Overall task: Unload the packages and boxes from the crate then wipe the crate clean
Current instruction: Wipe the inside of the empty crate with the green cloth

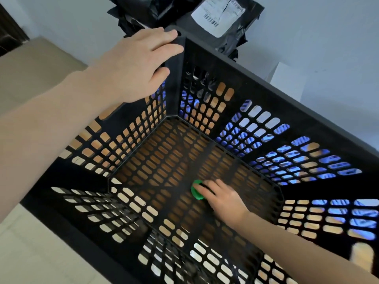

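Note:
A black perforated plastic crate (287, 95) fills most of the head view, and nothing lies inside it except my hand and a wiper. My left hand (135, 62) grips the crate's far corner rim, thumb inside, fingers over the top. My right hand (221, 198) reaches down to the crate's floor and holds a small green cloth or sponge (196, 191) against the slotted bottom. Black plastic mailer packages (223, 15) with a white shipping label lie beyond the crate's far corner.
A white box (287, 80) stands past the crate's far right wall. A brown cardboard surface (34, 66) lies at the left. Blue patterned items show through the right wall's slots. Pale floor tiles (30, 253) are at the lower left.

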A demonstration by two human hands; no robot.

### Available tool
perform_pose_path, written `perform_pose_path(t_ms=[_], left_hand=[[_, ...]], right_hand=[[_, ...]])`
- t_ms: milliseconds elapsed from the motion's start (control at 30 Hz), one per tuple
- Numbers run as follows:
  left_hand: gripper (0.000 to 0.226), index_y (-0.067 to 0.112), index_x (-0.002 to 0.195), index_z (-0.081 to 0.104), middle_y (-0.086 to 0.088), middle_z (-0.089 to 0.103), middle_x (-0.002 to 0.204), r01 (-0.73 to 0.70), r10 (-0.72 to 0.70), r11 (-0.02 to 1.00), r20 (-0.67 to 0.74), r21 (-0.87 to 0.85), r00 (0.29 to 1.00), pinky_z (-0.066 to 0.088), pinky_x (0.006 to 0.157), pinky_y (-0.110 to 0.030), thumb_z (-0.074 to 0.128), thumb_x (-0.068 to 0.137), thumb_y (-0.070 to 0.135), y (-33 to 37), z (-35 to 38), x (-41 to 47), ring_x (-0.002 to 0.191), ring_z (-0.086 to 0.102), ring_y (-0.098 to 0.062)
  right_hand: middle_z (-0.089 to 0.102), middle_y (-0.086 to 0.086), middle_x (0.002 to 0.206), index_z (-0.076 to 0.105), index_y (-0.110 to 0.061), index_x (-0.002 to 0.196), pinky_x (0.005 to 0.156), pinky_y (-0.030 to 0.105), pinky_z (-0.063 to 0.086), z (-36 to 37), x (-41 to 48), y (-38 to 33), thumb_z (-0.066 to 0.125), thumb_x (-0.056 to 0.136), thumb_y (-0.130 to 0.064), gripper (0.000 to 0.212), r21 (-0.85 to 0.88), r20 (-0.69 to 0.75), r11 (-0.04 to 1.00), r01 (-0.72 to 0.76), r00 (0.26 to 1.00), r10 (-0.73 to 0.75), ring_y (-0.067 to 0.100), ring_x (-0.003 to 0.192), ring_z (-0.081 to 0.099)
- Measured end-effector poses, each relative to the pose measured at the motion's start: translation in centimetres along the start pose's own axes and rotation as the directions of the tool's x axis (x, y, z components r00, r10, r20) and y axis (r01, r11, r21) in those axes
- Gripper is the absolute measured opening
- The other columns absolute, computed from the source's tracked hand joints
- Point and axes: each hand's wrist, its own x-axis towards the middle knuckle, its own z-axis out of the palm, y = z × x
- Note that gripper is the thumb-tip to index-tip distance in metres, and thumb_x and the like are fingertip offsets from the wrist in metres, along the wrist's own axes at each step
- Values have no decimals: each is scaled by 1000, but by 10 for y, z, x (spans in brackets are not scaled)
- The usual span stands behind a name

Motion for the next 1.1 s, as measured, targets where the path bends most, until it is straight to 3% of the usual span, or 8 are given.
perform_pose_path(t_ms=[233,467,633,700,867,933,1033,1100], left_hand=[[50,12,148,38,-11,32,156,4,-5,1000,-23,-10,1000,33,112,-54,45,99,20,-2,1,-1,145,26,-32],[48,11,147,38,-13,32,156,11,-11,1000,-27,-6,1000,35,110,-57,42,99,21,-4,4,1,145,27,-33],[56,11,146,38,-12,34,155,31,-31,999,-26,-20,999,36,109,-57,30,94,31,-1,1,-1,144,29,-32],[54,11,146,39,-12,34,155,27,-27,1000,-35,-14,999,36,109,-56,32,96,29,-1,1,-1,143,29,-32],[48,9,147,38,-12,32,156,30,-31,999,-44,-21,999,29,116,-50,45,100,17,-2,3,0,145,26,-31],[48,9,147,38,-13,32,156,29,-30,999,-56,-22,998,25,117,-46,44,100,17,-2,4,0,145,26,-31],[48,11,148,37,-12,31,157,31,-31,999,-65,-13,997,21,118,-41,41,100,19,-2,4,0,146,25,-30],[48,11,147,37,-12,31,156,24,-25,1000,-58,-8,998,23,118,-44,42,101,19,-1,5,0,145,25,-31]], right_hand=[[59,3,112,51,-21,127,65,32,56,-16,-39,7,77,66,-15,67,-57,101,996,62,993,-56,22,86,57],[60,7,111,58,-18,126,62,36,56,-1,0,-13,79,70,-10,59,5,5,971,-240,971,240,25,85,58],[56,0,113,55,-23,124,65,24,55,-5,-45,-63,79,68,-12,62,203,115,977,-58,993,35,16,87,58],[56,1,115,56,-23,124,68,25,51,2,-41,-82,70,80,-12,47,259,90,964,52,993,-78,16,87,53],[54,0,126,49,-25,132,75,30,49,8,-4,-83,51,94,-18,38,171,74,916,364,922,-380,18,94,53],[56,2,125,49,-22,132,80,34,52,4,20,-54,66,82,-17,54,94,62,960,264,961,-271,21,97,56],[60,5,119,57,-19,127,74,36,55,-6,37,-10,77,67,-9,64,12,-11,998,-61,998,61,27,89,57],[60,3,118,57,-19,126,75,32,53,-8,14,-13,79,66,-11,65,-6,12,1000,-4,1000,4,24,87,57]])
